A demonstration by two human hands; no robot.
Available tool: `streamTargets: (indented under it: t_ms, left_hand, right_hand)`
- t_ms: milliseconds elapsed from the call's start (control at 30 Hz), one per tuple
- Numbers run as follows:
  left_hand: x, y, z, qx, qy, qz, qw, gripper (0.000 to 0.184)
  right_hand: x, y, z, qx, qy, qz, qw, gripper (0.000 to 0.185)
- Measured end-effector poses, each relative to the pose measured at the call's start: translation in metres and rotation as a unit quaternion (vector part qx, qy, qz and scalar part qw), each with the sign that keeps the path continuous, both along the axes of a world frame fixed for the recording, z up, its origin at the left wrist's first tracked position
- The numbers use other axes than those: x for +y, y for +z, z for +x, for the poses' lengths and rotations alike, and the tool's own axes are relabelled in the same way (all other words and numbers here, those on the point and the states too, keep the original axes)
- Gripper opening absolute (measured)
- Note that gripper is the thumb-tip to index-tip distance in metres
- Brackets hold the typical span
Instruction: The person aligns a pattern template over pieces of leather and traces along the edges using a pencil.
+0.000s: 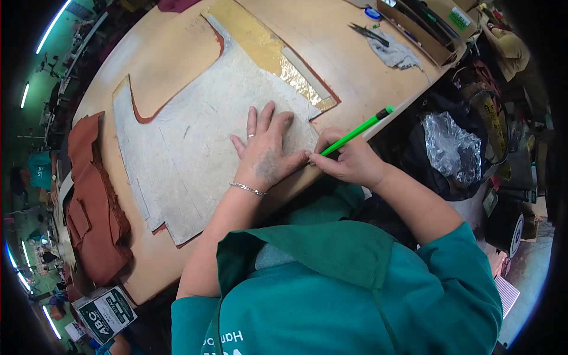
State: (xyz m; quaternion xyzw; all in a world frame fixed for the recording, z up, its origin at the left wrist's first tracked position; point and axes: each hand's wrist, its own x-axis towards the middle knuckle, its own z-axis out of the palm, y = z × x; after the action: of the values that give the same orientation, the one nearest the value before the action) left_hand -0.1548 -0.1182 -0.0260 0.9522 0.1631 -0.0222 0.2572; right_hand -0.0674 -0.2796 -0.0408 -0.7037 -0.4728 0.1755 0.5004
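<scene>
A large grey pattern template point(195, 136), partly covered with yellowish tape, lies flat on the table. Reddish-brown fabric point(144, 120) peeks out along several of its edges. My left hand point(267, 148) rests on the template with its fingers spread, a ring and a bracelet on it. Beside it, my right hand point(352, 160) pinches a bright green pen point(358, 130) near its lower end. The tip is by the template's near edge, close to my left thumb; my fingers partly hide it.
Folded reddish-brown fabric point(97, 207) sits at the table's left edge. Thread snips point(368, 34) lie on a grey cloth point(396, 52) at the far right, near a cardboard box point(435, 50). A dark bag with clear plastic point(452, 145) is right of the table point(171, 41).
</scene>
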Motion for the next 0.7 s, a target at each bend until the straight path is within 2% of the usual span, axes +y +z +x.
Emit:
streamTargets:
  t_ms: [133,233,433,467,567,700]
  left_hand:
    - [-0.001,0.006,-0.002,0.003,0.003,-0.006,1.000,0.070]
    - [0.002,0.016,0.003,0.018,-0.011,-0.012,1.000,0.070]
    - [0.010,0.004,0.028,-0.041,-0.097,0.066,0.992,0.082]
    - [0.010,0.004,0.030,-0.045,-0.107,0.087,0.989,0.084]
    - [0.012,0.001,0.031,0.015,-0.125,0.121,0.985,0.084]
    - [0.012,-0.001,0.031,0.013,-0.120,0.112,0.986,0.083]
  right_hand:
    - [-0.020,0.005,0.031,-0.038,-0.100,-0.013,0.994,0.015]
    - [-0.022,0.025,0.044,0.060,-0.148,0.001,0.987,0.017]
    - [0.009,-0.001,0.060,0.119,-0.128,-0.005,0.985,0.021]
    - [0.012,-0.007,0.061,0.096,-0.124,0.004,0.988,0.021]
    - [0.020,-0.012,0.058,0.122,-0.106,0.024,0.987,0.020]
    - [0.025,-0.009,0.058,0.088,-0.080,-0.019,0.993,0.019]
